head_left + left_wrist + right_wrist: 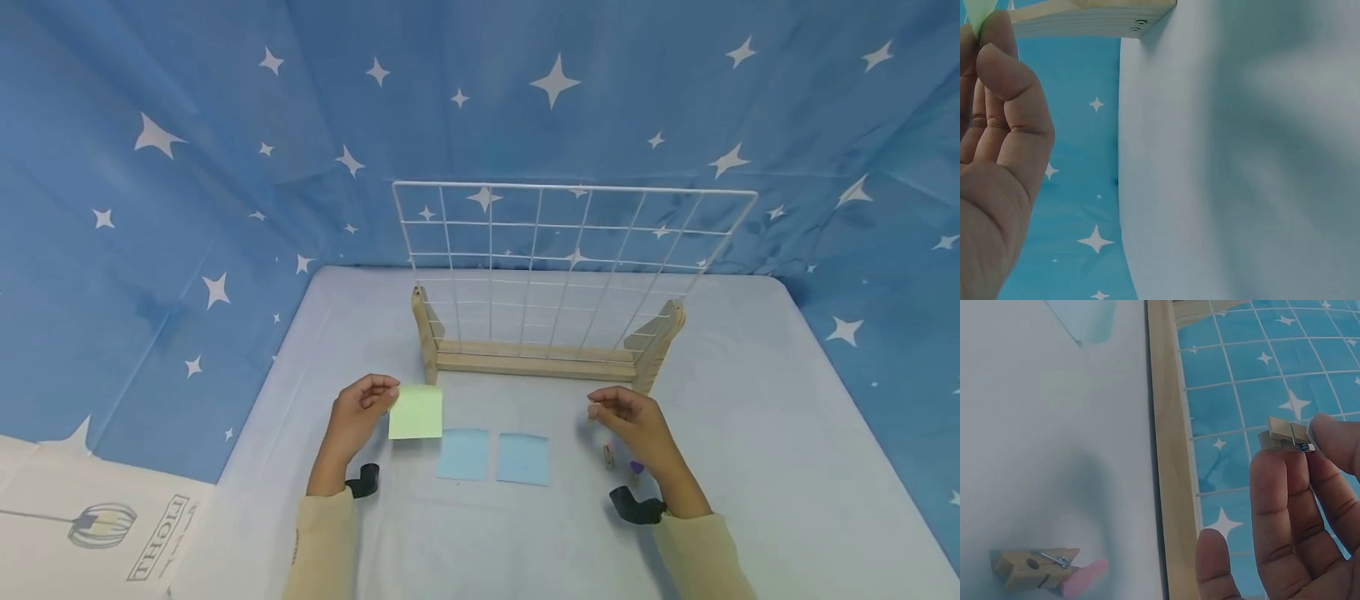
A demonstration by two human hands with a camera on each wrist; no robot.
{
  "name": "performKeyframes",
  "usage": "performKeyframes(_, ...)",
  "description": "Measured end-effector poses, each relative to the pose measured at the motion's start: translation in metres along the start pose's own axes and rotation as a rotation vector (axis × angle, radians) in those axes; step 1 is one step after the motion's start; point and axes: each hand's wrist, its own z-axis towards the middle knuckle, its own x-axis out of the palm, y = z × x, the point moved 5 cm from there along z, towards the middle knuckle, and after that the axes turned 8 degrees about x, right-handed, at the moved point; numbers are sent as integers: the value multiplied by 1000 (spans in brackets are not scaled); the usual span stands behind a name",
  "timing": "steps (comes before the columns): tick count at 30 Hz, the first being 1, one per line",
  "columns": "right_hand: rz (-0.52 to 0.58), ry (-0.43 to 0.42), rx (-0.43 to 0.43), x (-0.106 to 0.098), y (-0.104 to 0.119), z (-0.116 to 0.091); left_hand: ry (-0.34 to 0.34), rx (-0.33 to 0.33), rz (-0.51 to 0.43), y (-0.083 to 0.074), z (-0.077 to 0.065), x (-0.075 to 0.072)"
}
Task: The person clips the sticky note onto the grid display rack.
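Observation:
My left hand (358,417) pinches a green sticky note (416,412) by its upper left corner, holding it up over the table. Only a sliver of the note (980,11) shows between thumb and finger in the left wrist view. My right hand (630,421) holds a small wooden clothespin (1286,434) between thumb and fingers. Two blue sticky notes, a left one (463,455) and a right one (523,459), lie side by side on the table between the hands. Behind them stands a white wire grid (564,225) in a wooden base (536,364).
Near my right wrist lie a clothespin with a pink piece (1038,570) and one with a purple heart (637,467). A black wrist mount (636,507) sits under the right wrist, another (365,481) under the left. A blue starred curtain (480,92) hangs behind the table (750,400).

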Motion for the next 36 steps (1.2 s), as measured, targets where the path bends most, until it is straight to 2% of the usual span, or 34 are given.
performKeyframes(12,28,-28,-41,-3,9,0,-27,-7,-7,-14,3,6)
performKeyframes(16,15,-54,-62,-6,15,1,-32,-20,9,-30,5,8)
performKeyframes(20,11,-68,-56,-8,18,3,-36,-13,28,-51,4,11)
performKeyframes(22,15,-65,-54,-9,19,3,-36,-3,27,-56,3,12)
performKeyframes(24,16,-64,-58,-9,21,4,-35,8,19,-55,3,12)
performKeyframes(30,-7,-70,-84,-10,28,3,-42,40,-16,-36,9,12)
performKeyframes(36,-28,-94,-71,-13,36,5,-53,100,-31,-37,13,10)
